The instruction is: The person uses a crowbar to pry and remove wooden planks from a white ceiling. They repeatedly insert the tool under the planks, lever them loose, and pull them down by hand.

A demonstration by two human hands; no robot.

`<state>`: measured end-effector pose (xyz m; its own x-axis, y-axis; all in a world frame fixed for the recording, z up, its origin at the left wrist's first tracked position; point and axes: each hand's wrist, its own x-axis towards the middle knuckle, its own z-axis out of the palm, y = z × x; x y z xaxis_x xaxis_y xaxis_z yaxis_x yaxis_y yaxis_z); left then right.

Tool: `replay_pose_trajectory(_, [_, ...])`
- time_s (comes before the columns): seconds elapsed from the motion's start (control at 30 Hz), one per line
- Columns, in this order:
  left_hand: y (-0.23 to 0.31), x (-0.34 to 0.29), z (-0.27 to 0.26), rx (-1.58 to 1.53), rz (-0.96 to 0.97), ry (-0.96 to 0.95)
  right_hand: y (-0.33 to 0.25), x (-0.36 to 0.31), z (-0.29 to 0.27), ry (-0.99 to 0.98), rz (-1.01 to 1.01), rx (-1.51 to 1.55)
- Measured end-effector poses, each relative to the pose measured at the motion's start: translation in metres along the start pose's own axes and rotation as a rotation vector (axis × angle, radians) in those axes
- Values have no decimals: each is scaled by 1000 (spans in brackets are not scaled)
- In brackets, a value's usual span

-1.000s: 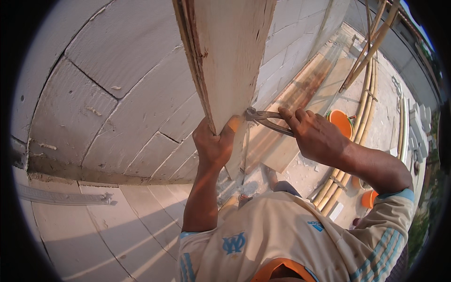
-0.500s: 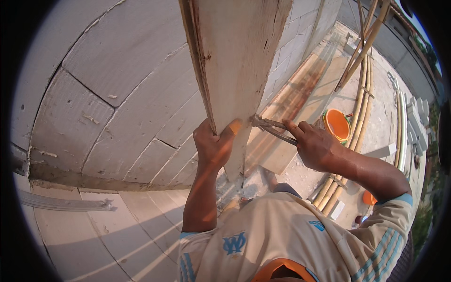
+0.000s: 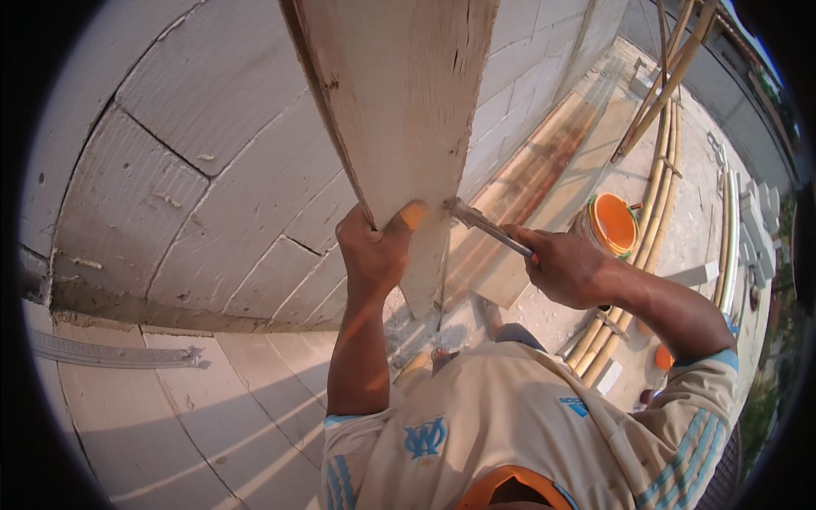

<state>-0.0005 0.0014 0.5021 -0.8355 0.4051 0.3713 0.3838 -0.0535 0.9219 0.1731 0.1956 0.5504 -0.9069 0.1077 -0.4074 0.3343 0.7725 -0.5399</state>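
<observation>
An upright wooden board [image 3: 404, 110] runs from the top of the view down in front of me. My left hand [image 3: 372, 255] is closed around its left edge, low down, with the thumb pressed on the face. From the right, my right hand [image 3: 565, 268] is wrapped around the handles of metal pincers [image 3: 491, 228]. Their jaws meet the board's right edge, about level with my left thumb. What the jaws bite on is too small to make out.
A pale block wall [image 3: 246, 170] rises on the left. Planks [image 3: 527, 178] lie along the ground at right, beside an orange bucket [image 3: 614, 223] and bamboo poles [image 3: 659, 183]. Grey blocks [image 3: 756, 221] are stacked at far right. A grey metal strip [image 3: 119, 350] lies at lower left.
The board and my left hand have shifted slightly left. The pincers have moved left with them and turned, so their handles now look closer together.
</observation>
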Motion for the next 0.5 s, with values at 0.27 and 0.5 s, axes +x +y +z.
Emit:
replay_pose_trajectory(0.27, [-1,-6,-10,-7,-53,-25,-13,-3,6,62,20,-140])
replay_pose_trajectory(0.5, [3,-9,-11,-22,-36,-6,-1,1,3,-455,21,881])
